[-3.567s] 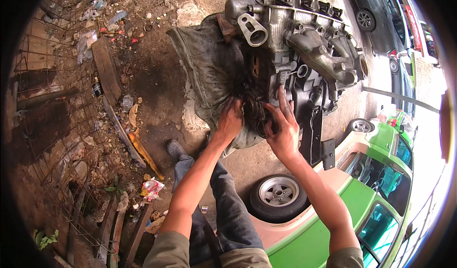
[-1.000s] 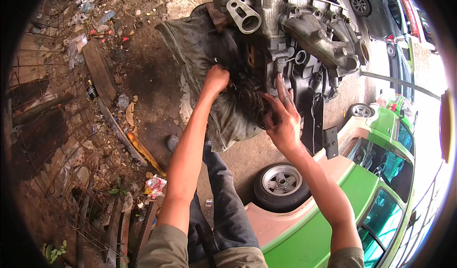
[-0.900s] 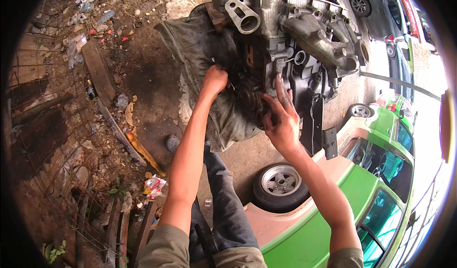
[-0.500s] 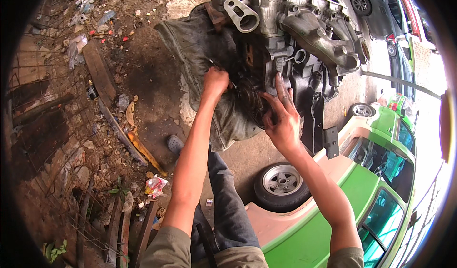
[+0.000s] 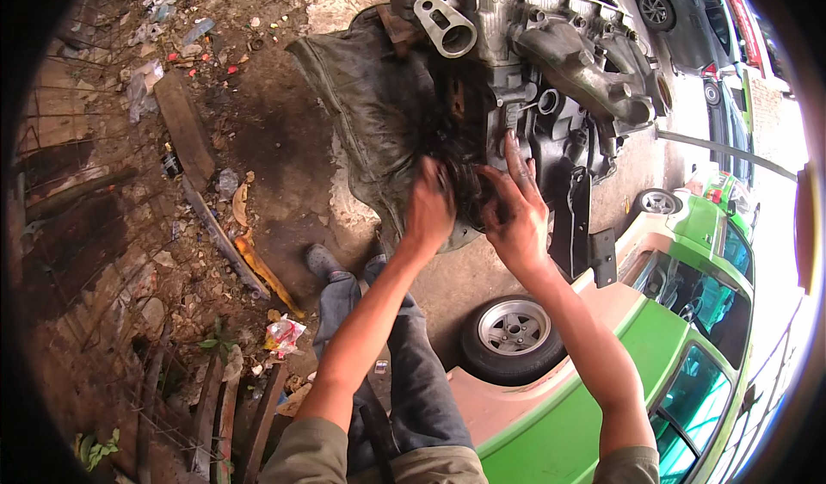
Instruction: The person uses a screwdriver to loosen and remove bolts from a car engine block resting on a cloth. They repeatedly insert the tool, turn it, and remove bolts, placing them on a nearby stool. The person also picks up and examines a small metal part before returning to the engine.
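Observation:
A greasy metal engine point(image 5: 508, 62) stands in front of me, with a ribbed manifold point(image 5: 585, 71) on its right side and dark, oily parts low at its near end. My right hand point(image 5: 519, 217) is open against that near end, one finger stretched up along the block and the others spread and bent beside the dark parts. Close by on the left, my left hand point(image 5: 430, 207) is at the same dark lower part. Motion smears its fingers, and what they hold, if anything, cannot be made out. A dark, grimy cloth point(image 5: 370, 114) lies under and beside the engine.
A green car point(image 5: 568, 424) with pinkish panels stands at the right, near a loose wheel point(image 5: 514, 333). Wooden planks point(image 5: 185, 123), rubble and a plastic wrapper point(image 5: 284, 336) litter the ground at left. A metal bar point(image 5: 727, 150) juts out right of the engine.
My left hand has moved right and toward me, from over the cloth to beside my right hand. The right hand stays at the engine. One foot shows more plainly.

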Demonstrator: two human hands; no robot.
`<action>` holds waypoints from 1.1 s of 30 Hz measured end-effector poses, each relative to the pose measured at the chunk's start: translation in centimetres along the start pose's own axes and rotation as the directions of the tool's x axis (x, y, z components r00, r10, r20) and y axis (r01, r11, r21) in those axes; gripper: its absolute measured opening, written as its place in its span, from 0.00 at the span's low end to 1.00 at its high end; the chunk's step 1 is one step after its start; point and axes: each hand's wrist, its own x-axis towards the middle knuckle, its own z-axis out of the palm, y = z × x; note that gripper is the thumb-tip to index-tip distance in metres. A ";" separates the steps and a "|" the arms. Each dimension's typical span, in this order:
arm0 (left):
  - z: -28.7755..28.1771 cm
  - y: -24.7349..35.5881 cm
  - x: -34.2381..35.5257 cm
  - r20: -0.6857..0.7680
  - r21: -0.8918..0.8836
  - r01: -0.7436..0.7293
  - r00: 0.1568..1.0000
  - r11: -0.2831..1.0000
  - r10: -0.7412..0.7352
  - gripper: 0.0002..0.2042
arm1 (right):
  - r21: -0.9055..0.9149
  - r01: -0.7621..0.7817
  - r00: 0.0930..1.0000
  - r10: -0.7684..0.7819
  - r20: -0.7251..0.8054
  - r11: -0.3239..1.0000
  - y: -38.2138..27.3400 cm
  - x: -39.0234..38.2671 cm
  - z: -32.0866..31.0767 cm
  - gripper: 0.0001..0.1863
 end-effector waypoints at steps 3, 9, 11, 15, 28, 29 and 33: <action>1.3 -1.8 -2.6 -0.083 0.053 -0.170 0.981 0.984 0.174 0.09 | 0.008 -0.002 1.000 0.001 0.006 1.000 0.2 0.1 -0.1 0.29; 0.0 -2.9 -4.2 -0.154 0.013 -0.132 0.979 0.991 0.132 0.06 | 0.014 -0.008 1.000 0.008 0.021 1.000 -0.1 0.1 -0.2 0.31; -1.1 -2.4 -3.0 -0.139 -0.012 0.018 0.990 1.000 -0.019 0.06 | 0.015 -0.023 0.999 0.023 0.032 1.000 -0.1 0.1 -0.3 0.31; -2.6 -2.3 3.1 -0.041 -0.143 0.315 0.945 0.938 -0.324 0.08 | 0.013 -0.016 0.999 0.015 0.032 1.000 0.0 0.1 -0.3 0.31; -3.1 -3.4 9.8 0.199 0.088 0.375 0.901 0.923 -0.385 0.15 | -0.001 0.004 1.000 -0.004 0.022 1.000 -0.1 0.1 -0.3 0.30; -3.1 -3.4 9.9 0.180 0.049 0.396 0.900 0.917 -0.398 0.18 | -0.010 0.005 1.000 -0.005 0.023 1.000 -0.1 0.2 -0.4 0.30; -3.4 -3.8 10.5 0.207 -0.056 0.506 0.849 0.861 -0.486 0.17 | -0.014 0.000 1.000 0.001 0.026 1.000 0.0 0.1 -0.3 0.30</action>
